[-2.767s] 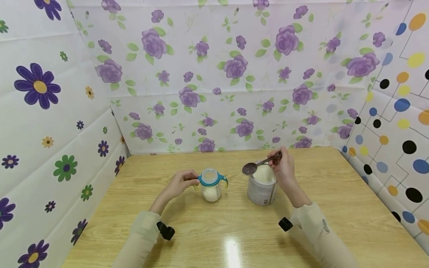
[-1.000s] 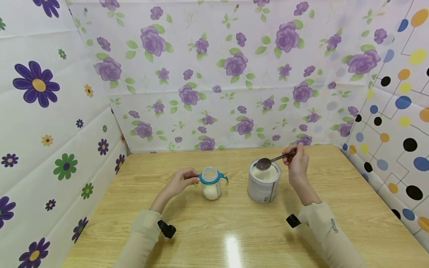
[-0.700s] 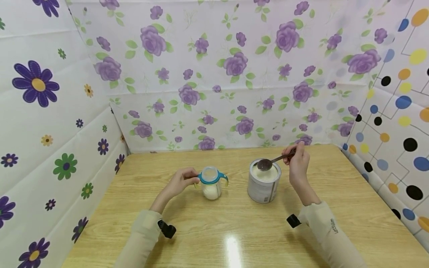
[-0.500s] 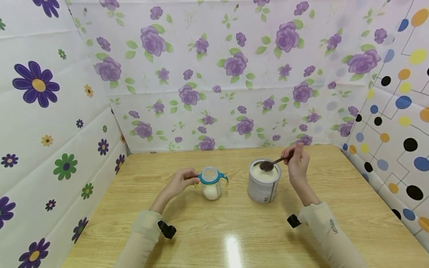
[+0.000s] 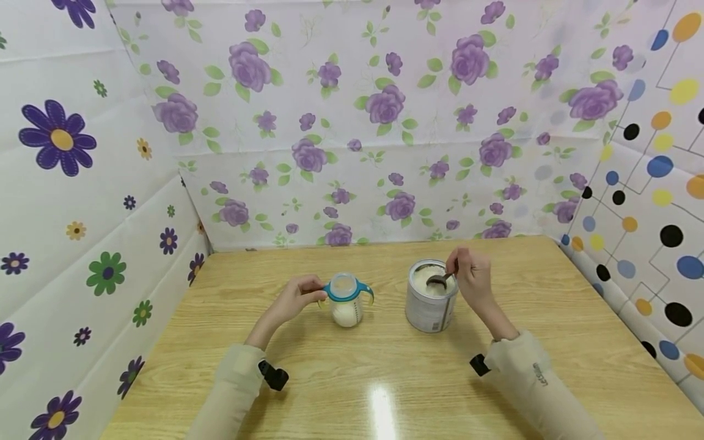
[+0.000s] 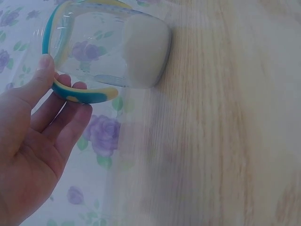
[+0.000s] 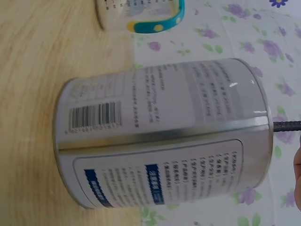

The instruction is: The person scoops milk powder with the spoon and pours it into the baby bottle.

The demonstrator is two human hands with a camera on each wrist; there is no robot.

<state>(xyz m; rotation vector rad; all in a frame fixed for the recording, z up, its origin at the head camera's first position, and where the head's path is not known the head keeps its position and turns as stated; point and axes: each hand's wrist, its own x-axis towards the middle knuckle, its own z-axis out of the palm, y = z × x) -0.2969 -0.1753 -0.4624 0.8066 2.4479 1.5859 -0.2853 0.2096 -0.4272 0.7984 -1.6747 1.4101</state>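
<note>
A clear baby bottle (image 5: pixel 346 304) with teal and yellow handles stands open on the wooden table (image 5: pixel 352 391), with white powder at its bottom (image 6: pixel 143 54). My left hand (image 5: pixel 297 298) grips its left handle (image 6: pixel 82 93) between thumb and fingers. To the right stands an open silver tin (image 5: pixel 431 299) of white powder, seen label-side in the right wrist view (image 7: pixel 160 157). My right hand (image 5: pixel 470 278) pinches a dark metal spoon (image 5: pixel 439 280), whose bowl dips into the powder inside the tin. Only the spoon handle's end (image 7: pixel 286 125) shows in the right wrist view.
Flower-patterned sheets wall the table at the back (image 5: pixel 374 153) and left (image 5: pixel 82 214); a dotted sheet (image 5: pixel 649 201) closes the right side. Bare wood lies in front of the bottle and tin.
My right hand carried the empty spoon from beside the bottle back over the tin, then lowered its bowl into the powder. The left hand and bottle stayed put.
</note>
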